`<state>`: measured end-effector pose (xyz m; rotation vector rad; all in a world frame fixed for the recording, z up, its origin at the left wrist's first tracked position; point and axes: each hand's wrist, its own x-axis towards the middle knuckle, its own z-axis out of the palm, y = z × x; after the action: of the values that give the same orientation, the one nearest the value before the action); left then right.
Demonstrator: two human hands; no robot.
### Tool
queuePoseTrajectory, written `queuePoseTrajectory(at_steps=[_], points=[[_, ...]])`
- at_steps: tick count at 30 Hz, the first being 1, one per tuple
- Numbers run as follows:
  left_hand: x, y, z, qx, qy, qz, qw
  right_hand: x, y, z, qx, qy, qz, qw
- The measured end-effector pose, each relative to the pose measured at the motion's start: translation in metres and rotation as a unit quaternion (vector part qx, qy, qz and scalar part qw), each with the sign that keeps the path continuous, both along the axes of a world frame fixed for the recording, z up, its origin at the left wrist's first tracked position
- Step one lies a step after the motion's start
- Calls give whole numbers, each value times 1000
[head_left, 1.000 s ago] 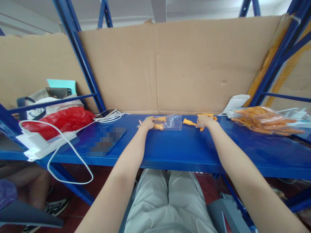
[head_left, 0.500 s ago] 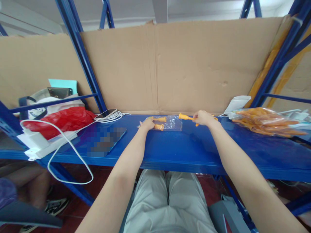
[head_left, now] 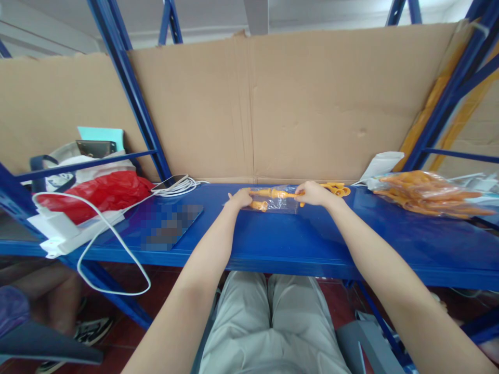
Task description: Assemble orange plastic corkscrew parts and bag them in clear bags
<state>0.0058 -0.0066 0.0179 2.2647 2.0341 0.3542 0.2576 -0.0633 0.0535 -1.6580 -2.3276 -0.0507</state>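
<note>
On the blue shelf top in front of me, my left hand [head_left: 240,199] is closed on the left part of a small clear plastic bag [head_left: 284,205]. Beside those fingers, an orange plastic piece [head_left: 259,206] shows inside the bag. My right hand [head_left: 312,194] pinches a slim yellow-orange plastic piece [head_left: 287,195] with a flared end. That piece points left and overlaps the bag; whether its tip is fully inside I cannot tell. Several orange loops [head_left: 338,189] stick out to the right, behind my right hand.
Toward the right lies a larger clear bag of orange parts [head_left: 429,195]. At left are a dark flat phone-like slab [head_left: 171,228], a white cable coil [head_left: 181,186], a white power strip [head_left: 78,236] and a red bag [head_left: 105,195]. A cardboard panel [head_left: 312,104] stands behind.
My right hand has moved left with the yellow-orange piece, bringing its flared end from beside the bag's right edge to over or into the bag. My left hand has shifted slightly right.
</note>
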Motion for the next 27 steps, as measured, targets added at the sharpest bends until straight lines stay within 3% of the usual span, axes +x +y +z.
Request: queuePoseTrajectory(at_steps=[6,13,23,27], points=[[7,-7,4,35,-16,26,999,-1,1,-2,13,14,39,999],[7,12,-13,26,-37,-43,998,-3,3,-6,51,31,67,996],[10,24,-18,32,-58,-110,992,-17,-9,-2,88,-82,-71,990],[10,27,-21,44,-67,-123,989,-23,-14,-1,90,-129,-89,984]])
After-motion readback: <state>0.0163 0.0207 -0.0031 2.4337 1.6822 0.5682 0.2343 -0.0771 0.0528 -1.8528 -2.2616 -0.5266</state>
